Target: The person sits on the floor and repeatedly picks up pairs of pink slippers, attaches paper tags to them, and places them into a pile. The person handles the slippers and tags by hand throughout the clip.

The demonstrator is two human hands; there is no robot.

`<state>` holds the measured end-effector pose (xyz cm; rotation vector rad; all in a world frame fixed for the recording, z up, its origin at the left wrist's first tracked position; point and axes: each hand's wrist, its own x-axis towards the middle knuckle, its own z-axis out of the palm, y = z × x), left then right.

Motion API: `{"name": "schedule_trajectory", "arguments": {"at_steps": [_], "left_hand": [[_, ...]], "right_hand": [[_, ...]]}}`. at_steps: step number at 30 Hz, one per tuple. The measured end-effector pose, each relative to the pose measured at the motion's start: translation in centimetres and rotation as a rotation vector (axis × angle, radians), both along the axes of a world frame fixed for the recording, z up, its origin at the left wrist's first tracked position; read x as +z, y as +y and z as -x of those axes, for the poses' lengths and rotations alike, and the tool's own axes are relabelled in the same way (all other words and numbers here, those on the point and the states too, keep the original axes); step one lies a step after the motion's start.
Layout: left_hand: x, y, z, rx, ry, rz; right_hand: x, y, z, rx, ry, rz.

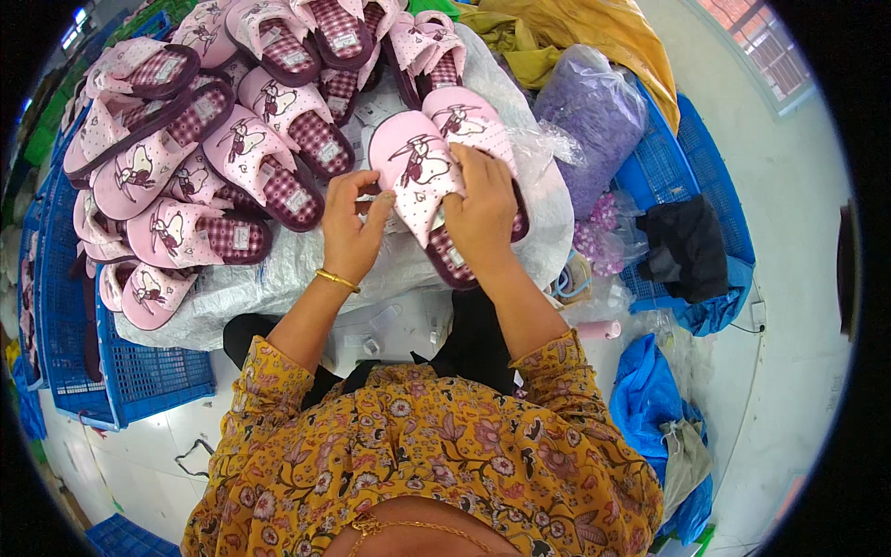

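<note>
My right hand [481,209] grips a pink slipper [415,153] with a stitched dog figure on its upper and a maroon checked insole. The thumb reaches in at the slipper's opening and the fingers lie over the upper. My left hand [355,226], with a gold bangle on its wrist, has curled fingers at the slipper's left edge; whether they pinch anything there is too small to tell. Directly behind the held slipper, partly covered by it and my hand, is a matching slipper [469,121]. Several more pink slippers [246,144] are heaped to the left.
Under the slippers spreads a white plastic sheet sack [278,292]. Blue crates [153,371] stand at the left. To the right are a bag of purple material [594,121], a black cloth [685,249], a pink roll [599,330] and a blue bag [645,395].
</note>
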<state>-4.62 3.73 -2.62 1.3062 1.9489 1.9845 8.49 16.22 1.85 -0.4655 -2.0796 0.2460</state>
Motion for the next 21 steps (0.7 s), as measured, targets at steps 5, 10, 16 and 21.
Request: {"name": "schedule_trajectory", "arguments": {"at_steps": [5,10,16,21], "left_hand": [[-1.5,2.0,0.7,0.078,0.041,0.144],[-3.2,1.1,1.3,0.169,0.225,0.234],[-3.8,1.2,1.0,0.231,0.272,0.216],[-3.9,1.0,1.0,0.216,0.307,0.242]], "right_hand": [[-2.4,3.3,0.8,0.064,-0.158,0.294],[-1.0,4.8,-0.1,0.225,-0.361,0.4],[-1.4,18.6,2.8,-0.174,-0.373,0.263],[-6.3,26.5,6.7,0.199,-0.737,0.345]]}}
